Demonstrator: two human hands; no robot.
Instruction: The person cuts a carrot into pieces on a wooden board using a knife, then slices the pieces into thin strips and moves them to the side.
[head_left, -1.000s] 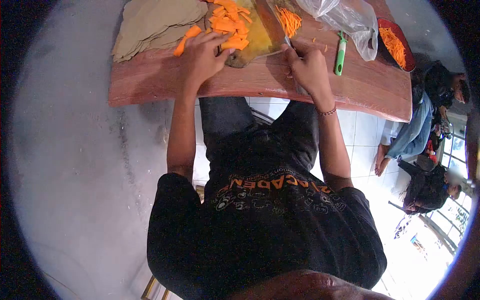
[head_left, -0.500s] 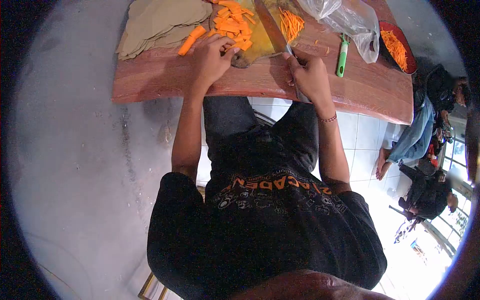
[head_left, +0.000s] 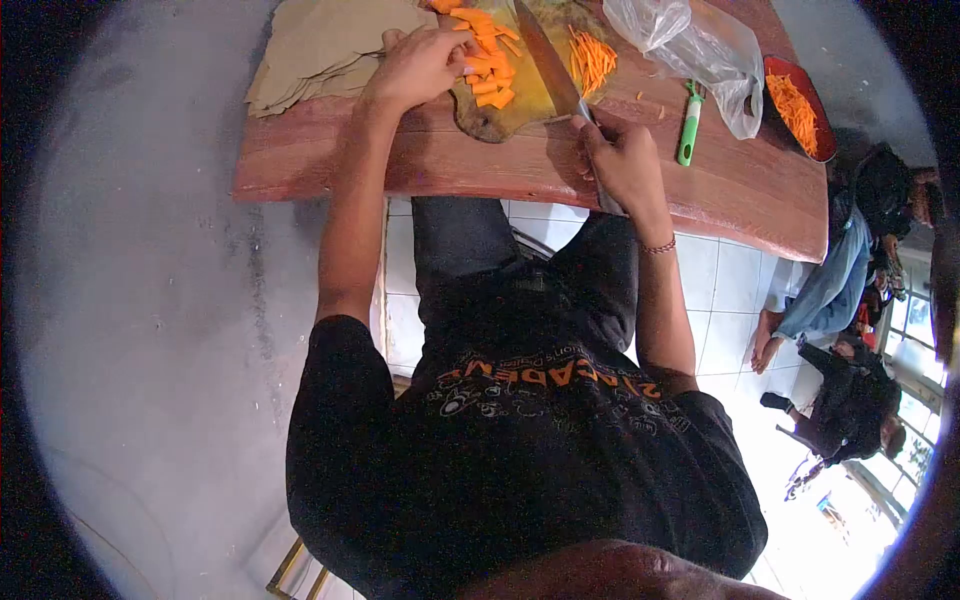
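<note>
My right hand (head_left: 622, 160) is wrapped around the handle of a knife (head_left: 547, 62), whose long blade points away from me over the cutting board (head_left: 487, 125). At the board's left side, my left hand (head_left: 425, 65) has its fingers curled onto cut carrot pieces (head_left: 490, 72); its fingertips are partly hidden among them. A small heap of thin carrot strips (head_left: 592, 62) lies on the board to the right of the blade.
Brown paper-like sheets (head_left: 315, 50) cover the table's left part. To the right lie a green-handled peeler (head_left: 689, 125), a clear plastic bag (head_left: 715, 60) and a red-rimmed dish (head_left: 825, 135) of carrot strips. Other people (head_left: 835, 260) are at the far right.
My left hand has moved away from me and up along the carrot pile, uncovering the board's near corner. The separate carrot piece left of the board no longer shows. My right hand still holds the knife.
</note>
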